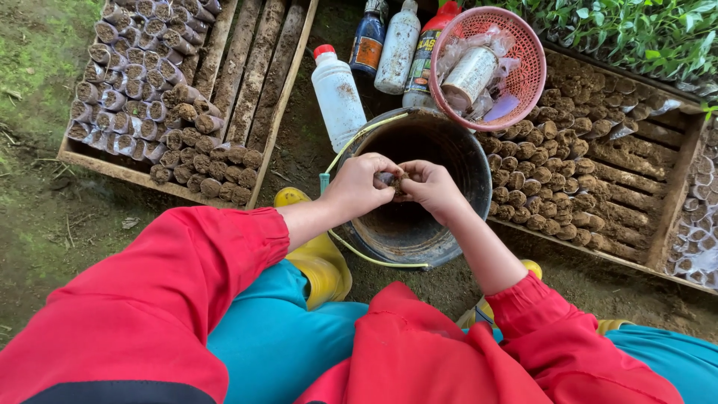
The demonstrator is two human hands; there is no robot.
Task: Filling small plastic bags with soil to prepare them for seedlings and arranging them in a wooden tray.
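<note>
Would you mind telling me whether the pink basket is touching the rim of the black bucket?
Touching: in the head view, the pink basket rests tilted on the black bucket, its lower edge overlapping the bucket's far rim.

We see open mouth of round black bucket (449, 161) free below. White plastic bottle (338, 97) crowds left rim, pink mesh basket (523, 75) overhangs far rim, wooden tray of soil plugs (636, 187) blocks right.

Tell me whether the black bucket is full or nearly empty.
Nearly empty: the black bucket shows bare inner walls down to a thin dirty layer at the bottom.
</note>
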